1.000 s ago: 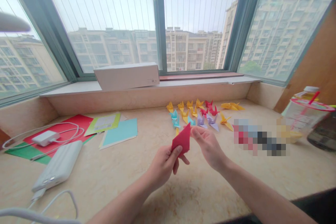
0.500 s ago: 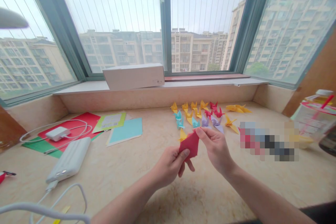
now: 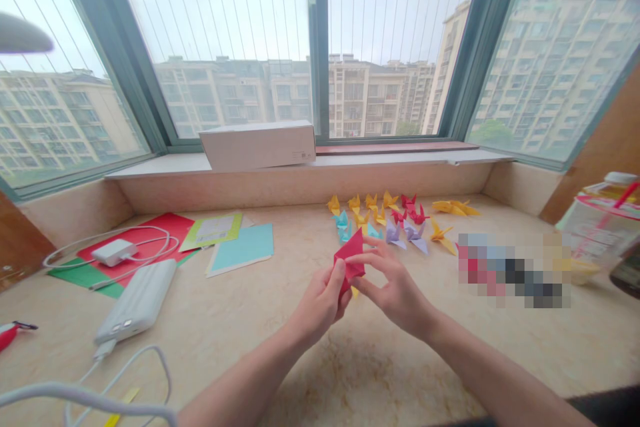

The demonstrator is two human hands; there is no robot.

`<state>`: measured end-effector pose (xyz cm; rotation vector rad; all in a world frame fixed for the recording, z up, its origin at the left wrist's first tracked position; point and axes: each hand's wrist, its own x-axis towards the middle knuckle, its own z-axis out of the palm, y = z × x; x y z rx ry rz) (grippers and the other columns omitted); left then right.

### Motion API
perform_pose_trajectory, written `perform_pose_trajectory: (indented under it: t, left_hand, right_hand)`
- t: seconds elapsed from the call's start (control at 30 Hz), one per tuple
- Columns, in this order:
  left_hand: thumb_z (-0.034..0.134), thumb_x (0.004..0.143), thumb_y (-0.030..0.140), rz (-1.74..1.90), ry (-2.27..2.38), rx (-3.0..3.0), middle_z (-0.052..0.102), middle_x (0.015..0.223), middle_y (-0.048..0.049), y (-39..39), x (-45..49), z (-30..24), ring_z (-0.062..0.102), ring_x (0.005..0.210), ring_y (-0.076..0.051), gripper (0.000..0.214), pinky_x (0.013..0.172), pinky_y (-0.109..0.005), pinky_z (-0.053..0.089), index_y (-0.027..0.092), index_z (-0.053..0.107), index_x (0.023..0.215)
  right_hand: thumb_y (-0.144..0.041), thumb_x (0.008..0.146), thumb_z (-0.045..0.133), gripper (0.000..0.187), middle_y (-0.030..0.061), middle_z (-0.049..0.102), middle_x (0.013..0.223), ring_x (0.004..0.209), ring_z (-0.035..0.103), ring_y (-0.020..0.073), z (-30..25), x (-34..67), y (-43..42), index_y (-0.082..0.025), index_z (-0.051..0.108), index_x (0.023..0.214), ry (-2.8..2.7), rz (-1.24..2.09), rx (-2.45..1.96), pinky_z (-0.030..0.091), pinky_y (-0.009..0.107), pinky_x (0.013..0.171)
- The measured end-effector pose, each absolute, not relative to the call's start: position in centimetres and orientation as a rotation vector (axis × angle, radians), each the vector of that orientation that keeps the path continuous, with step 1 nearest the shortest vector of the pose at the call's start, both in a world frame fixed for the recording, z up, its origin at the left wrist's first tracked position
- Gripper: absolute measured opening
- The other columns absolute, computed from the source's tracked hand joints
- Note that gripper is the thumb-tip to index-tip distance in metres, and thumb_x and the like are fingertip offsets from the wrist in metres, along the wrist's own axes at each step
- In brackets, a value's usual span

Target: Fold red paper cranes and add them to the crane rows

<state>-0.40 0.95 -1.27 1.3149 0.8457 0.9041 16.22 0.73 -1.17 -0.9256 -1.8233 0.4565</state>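
Observation:
A folded piece of red origami paper [image 3: 356, 245] is held above the stone counter in front of me. My left hand [image 3: 323, 297] pinches its lower left part between thumb and fingers. From the right, my right hand [image 3: 400, 287] has its index finger on the paper's face and its thumb at the right edge. Just behind lie rows of paper cranes: yellow [image 3: 390, 200], red [image 3: 417, 215], light blue [image 3: 342, 221] and purple [image 3: 415, 235]. A bit of yellow paper [image 3: 355, 292] peeks out beneath the red piece, mostly hidden.
On the left are blue sheets [image 3: 245, 248], red paper [image 3: 167, 221], a white charger [image 3: 115, 253] and a white power bank [image 3: 137, 303] with cables. A white box [image 3: 257, 147] rests on the window ledge. A plastic cup [image 3: 600, 233] and a blurred patch [image 3: 515, 270] are at right.
The red paper has been turned and tilted upright, showing a folded face. My right hand has moved from its top corner down to its right side.

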Motion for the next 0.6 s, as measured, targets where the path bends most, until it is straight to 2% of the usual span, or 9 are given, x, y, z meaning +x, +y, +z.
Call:
perform_pose_trajectory:
  t: [0.1,0.2,0.27,0.37,0.47,0.6]
  left_hand:
    - [0.040,0.087,0.072,0.875,0.786,1.306,0.032,0.050,0.0103,0.85,-0.33,-1.35,0.019,0.038,-0.005,0.053,0.037,-0.019,0.014,0.019,0.048,0.082]
    - [0.053,0.085,0.065,0.879,0.768,1.359,0.029,0.051,0.0117,0.92,-0.30,-1.60,0.018,0.040,-0.005,0.047,0.039,-0.019,0.017,0.018,0.051,0.088]
    - [0.059,0.085,0.058,0.916,0.793,1.417,0.032,0.051,0.0113,1.05,-0.30,-1.79,0.023,0.041,-0.005,0.043,0.041,-0.020,0.021,0.017,0.055,0.095]
    - [0.060,0.086,0.053,0.981,0.862,1.459,0.039,0.051,0.0098,1.33,-0.38,-2.05,0.031,0.042,-0.006,0.043,0.044,-0.021,0.026,0.015,0.057,0.106]
    - [0.057,0.088,0.054,1.001,0.884,1.470,0.041,0.050,0.0093,1.48,-0.39,-2.11,0.031,0.041,-0.006,0.043,0.044,-0.021,0.024,0.014,0.057,0.105]
    - [0.050,0.089,0.062,0.979,0.791,1.396,0.030,0.050,0.0119,1.17,-0.14,-1.80,0.023,0.037,-0.005,0.048,0.039,-0.020,0.020,0.016,0.053,0.100]
  right_hand:
    - [-0.030,0.091,0.063,0.014,0.0083,0.068,0.112,0.120,0.055,0.0256,-1.00,16.35,0.94,-0.024,0.073,0.096,-1.728,0.471,-0.953,0.042,0.043,0.104]
    - [-0.035,0.094,0.057,0.022,0.0076,0.071,0.101,0.097,0.065,0.0221,-0.94,16.64,1.28,-0.021,0.074,0.091,-1.651,0.577,-0.959,0.049,0.037,0.089]
    - [-0.037,0.094,0.057,0.024,0.0070,0.072,0.092,0.085,0.065,0.0202,-0.93,16.65,1.33,-0.020,0.074,0.090,-1.612,0.639,-0.962,0.051,0.034,0.080]
    - [-0.039,0.092,0.059,0.025,0.0070,0.072,0.088,0.082,0.065,0.0196,-0.89,16.38,1.18,-0.018,0.074,0.089,-1.553,0.678,-0.951,0.052,0.032,0.075]
    - [-0.040,0.091,0.060,0.026,0.0070,0.071,0.088,0.075,0.065,0.0180,-0.96,16.13,1.07,-0.017,0.073,0.092,-1.512,0.737,-0.943,0.053,0.030,0.067]
    - [-0.038,0.090,0.061,0.027,0.0056,0.071,0.094,0.063,0.064,0.0146,-1.51,16.25,1.40,-0.020,0.067,0.109,-1.472,0.768,-0.977,0.056,0.030,0.061]
